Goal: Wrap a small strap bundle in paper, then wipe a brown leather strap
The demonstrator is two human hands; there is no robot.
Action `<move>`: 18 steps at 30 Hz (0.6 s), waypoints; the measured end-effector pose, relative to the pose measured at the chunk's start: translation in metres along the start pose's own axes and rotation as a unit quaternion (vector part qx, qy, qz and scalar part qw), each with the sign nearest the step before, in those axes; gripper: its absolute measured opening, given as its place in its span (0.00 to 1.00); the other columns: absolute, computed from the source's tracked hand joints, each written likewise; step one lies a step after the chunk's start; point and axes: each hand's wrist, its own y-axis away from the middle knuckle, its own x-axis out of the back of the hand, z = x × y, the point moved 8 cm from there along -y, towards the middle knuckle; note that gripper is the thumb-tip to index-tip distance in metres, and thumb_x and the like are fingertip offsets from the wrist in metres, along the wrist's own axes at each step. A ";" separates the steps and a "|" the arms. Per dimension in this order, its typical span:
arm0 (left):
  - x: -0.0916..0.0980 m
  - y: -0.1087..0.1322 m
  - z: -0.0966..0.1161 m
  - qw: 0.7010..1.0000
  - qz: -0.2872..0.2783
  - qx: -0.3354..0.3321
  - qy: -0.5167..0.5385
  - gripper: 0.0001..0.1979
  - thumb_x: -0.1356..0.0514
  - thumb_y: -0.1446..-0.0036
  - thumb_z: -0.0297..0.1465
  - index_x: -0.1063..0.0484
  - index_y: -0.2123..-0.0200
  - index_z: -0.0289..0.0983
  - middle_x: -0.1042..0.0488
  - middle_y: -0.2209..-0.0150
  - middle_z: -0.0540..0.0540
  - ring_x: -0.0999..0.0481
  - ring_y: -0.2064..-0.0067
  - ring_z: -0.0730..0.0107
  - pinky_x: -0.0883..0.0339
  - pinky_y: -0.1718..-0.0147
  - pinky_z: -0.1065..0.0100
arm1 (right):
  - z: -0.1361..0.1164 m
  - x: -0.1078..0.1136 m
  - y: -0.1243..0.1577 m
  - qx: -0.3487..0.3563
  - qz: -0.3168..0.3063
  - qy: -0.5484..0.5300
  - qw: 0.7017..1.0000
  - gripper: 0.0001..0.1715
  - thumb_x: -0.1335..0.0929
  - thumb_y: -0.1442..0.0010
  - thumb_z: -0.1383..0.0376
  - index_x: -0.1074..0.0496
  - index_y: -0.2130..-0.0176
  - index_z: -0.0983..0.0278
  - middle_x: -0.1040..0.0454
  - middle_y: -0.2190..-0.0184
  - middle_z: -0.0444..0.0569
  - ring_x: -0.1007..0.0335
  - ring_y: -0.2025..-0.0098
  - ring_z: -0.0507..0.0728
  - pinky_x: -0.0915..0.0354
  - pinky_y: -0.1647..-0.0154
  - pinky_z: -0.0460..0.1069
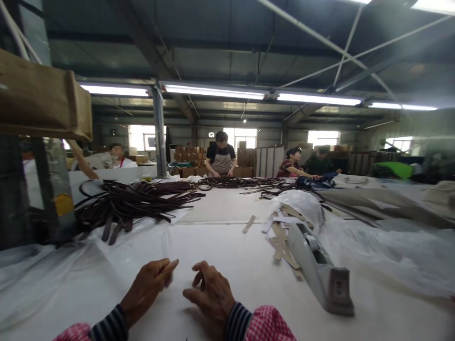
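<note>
Low over the white tabletop (220,246) are both of my hands, a small gap between them. My left hand (151,286) points its forefinger forward and inward; the other fingers curl slightly and are a little blurred, with no object visible in them. On the other side, my right hand (211,291) has its thumb and bent fingers apart, and nothing shows between them. To its right stands a grey tape dispenser (320,270). Beside the dispenser lie several beige strips (282,241), and one loose strip (249,223) rests farther forward.
Dark brown leather-like straps (142,199) lie piled at the left. Clear plastic sheeting (384,255) spreads at the right, and a plastic bag (302,206) covers some strips. A metal post (53,189) rises at left. Across the table, a co-worker (221,158) handles straps; others work right.
</note>
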 end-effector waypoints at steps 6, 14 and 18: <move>-0.031 0.064 0.052 0.989 -0.106 -0.091 -0.046 0.23 0.50 0.34 0.49 0.31 0.76 0.43 0.24 0.73 0.47 0.26 0.71 0.61 0.35 0.69 0.64 | -0.014 -0.004 0.004 0.105 0.003 0.025 0.994 0.50 0.25 0.52 0.70 0.44 0.35 0.56 0.24 0.54 0.44 0.29 0.59 0.58 0.33 0.57 0.51; -0.017 0.131 0.102 0.971 -0.128 -0.159 -0.124 0.16 0.51 0.30 0.42 0.30 0.67 0.45 0.21 0.64 0.47 0.21 0.64 0.60 0.32 0.64 0.65 | -0.022 -0.016 0.008 0.194 -0.049 0.118 0.973 0.14 0.32 0.47 0.74 0.22 0.65 0.59 0.29 0.66 0.45 0.30 0.60 0.56 0.36 0.60 0.47; 0.003 0.165 0.078 0.965 -0.161 -0.146 -0.143 0.16 0.51 0.30 0.45 0.30 0.64 0.46 0.21 0.64 0.47 0.22 0.67 0.61 0.34 0.69 0.66 | -0.030 -0.013 0.011 0.203 -0.048 0.138 0.968 0.25 0.37 0.56 0.79 0.23 0.62 0.61 0.28 0.64 0.47 0.30 0.57 0.57 0.36 0.57 0.48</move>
